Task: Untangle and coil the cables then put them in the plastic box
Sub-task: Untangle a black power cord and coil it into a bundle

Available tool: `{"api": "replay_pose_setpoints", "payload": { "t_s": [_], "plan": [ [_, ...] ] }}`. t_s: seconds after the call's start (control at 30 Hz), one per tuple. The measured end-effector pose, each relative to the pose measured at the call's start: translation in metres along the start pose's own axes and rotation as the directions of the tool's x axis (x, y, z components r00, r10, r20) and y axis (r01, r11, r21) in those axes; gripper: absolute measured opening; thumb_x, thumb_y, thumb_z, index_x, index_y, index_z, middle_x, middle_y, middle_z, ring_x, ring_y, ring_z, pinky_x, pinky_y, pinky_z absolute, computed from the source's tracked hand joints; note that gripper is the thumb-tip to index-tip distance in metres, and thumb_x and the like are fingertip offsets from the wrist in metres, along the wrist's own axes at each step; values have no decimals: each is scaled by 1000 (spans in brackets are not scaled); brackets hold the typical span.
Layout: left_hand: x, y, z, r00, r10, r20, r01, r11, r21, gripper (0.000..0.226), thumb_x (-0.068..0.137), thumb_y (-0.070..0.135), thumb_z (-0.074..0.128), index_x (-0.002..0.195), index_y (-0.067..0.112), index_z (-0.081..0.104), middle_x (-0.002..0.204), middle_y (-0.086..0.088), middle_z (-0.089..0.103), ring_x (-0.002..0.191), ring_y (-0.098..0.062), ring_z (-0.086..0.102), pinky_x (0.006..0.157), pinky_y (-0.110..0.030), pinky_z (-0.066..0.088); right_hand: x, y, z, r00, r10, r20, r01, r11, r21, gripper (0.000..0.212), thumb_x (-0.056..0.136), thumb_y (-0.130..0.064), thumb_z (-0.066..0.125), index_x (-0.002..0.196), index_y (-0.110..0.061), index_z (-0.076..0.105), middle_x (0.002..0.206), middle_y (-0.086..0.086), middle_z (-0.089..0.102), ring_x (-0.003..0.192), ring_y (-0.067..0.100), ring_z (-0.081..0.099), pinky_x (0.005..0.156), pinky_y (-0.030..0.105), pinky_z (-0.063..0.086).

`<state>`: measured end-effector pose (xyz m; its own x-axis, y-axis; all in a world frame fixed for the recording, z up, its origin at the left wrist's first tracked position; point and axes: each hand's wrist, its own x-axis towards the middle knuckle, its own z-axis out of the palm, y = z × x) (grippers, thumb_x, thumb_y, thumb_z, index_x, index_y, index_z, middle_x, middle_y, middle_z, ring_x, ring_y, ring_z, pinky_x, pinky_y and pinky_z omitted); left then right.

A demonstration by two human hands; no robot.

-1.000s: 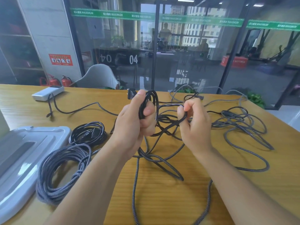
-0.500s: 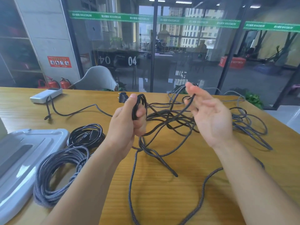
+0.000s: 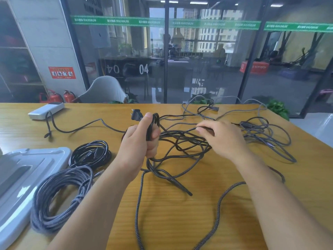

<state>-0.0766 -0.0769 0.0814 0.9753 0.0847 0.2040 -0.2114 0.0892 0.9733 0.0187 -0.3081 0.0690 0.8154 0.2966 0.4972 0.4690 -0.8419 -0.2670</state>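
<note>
- I am holding a few loops of the black power cable (image 3: 153,127) in my left hand (image 3: 138,147), with my fingers curled tight around them and my thumb on top.
- The plug (image 3: 135,114) is sticking out just past my thumb, pointing away from me.
- My right hand (image 3: 223,138) is lying low over the tangle (image 3: 182,145), and its fingers are bending down onto a black strand there (I cannot tell if they are really pinching it or just touching it).
- To do this step well, I think I should be pulling only the black strand that runs back to my left hand, slowly, and stopping if a knot is getting tighter.
- I should be making each new loop the same size as the ones I am holding, so the coil stays neat.
- The tangle is sitting in the middle of the wooden table (image 3: 180,222), with smooth black cable and gray braided cable (image 3: 138,204) crossing over each other.
- More gray loops (image 3: 270,138) are lying at the far right, near my right hand.
- Two coils look done: a black coil (image 3: 90,154) and a gray coil (image 3: 59,197), both lying on the table beside the plastic box lid (image 3: 27,170) at the left, not in a box yet.
</note>
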Motion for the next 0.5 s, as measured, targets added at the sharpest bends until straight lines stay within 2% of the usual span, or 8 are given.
{"api": "replay_pose_setpoints", "payload": {
  "t_s": [0.03,0.07,0.13,0.2,0.27,0.33,0.43,0.5],
  "plan": [
    [0,-1,0,1000,0,1,0,1000,11,56,112,42,34,63,16,44,55,0,23,49,-16,18,46,-23,25,1,-2,2,997,12,-73,1,985,174,20,108,-36,51,106,-34,71,76,-16,65,67,7,59,60,28,42],
    [0,0,0,1000,5,-2,-5,1000,17,57,112,43,35,63,17,44,55,0,23,50,-17,17,46,-23,24,0,-5,3,986,78,-148,-3,894,449,20,110,-29,49,104,-27,68,73,-13,63,60,9,54,58,27,41],
    [0,2,-2,999,23,-23,-23,1000,15,56,112,43,35,62,18,44,57,-1,21,51,-17,16,47,-25,21,0,-10,-5,941,283,-187,40,454,890,20,112,-18,45,105,-14,62,78,-6,65,57,13,51,57,25,42],
    [0,5,-5,998,44,-51,-45,999,-9,55,112,42,35,63,17,44,59,-2,19,52,-17,15,48,-26,19,-1,-12,-14,920,381,-90,62,85,994,20,113,-19,41,105,-14,59,90,1,72,62,16,55,60,23,43],
    [1,5,-6,996,55,-68,-57,998,-20,55,113,41,34,64,17,44,61,-3,17,53,-18,14,50,-29,17,0,-8,-18,928,372,19,8,-71,997,20,113,-20,40,103,-15,57,102,9,75,70,19,59,63,25,43],
    [1,5,-5,996,53,-72,-54,998,-12,55,113,41,34,64,17,44,61,-3,17,54,-19,14,51,-30,16,2,-2,-15,936,333,117,-122,-5,992,21,113,-18,40,104,-15,59,109,11,76,80,21,61,66,28,41],
    [0,4,-4,998,46,-48,-46,999,-12,56,112,41,34,62,19,44,58,-1,19,51,-17,15,48,-26,20,3,5,-1,939,335,78,-266,562,783,26,110,-13,44,113,-22,68,111,-4,76,95,19,63,78,31,47],
    [-1,6,-3,999,47,-20,-48,999,-21,56,112,41,34,62,19,44,57,-1,19,51,-17,15,48,-26,20,0,4,9,967,226,-117,-162,901,403,34,106,-6,48,127,-23,68,124,-9,66,115,13,58,98,29,47]
  ]
}}
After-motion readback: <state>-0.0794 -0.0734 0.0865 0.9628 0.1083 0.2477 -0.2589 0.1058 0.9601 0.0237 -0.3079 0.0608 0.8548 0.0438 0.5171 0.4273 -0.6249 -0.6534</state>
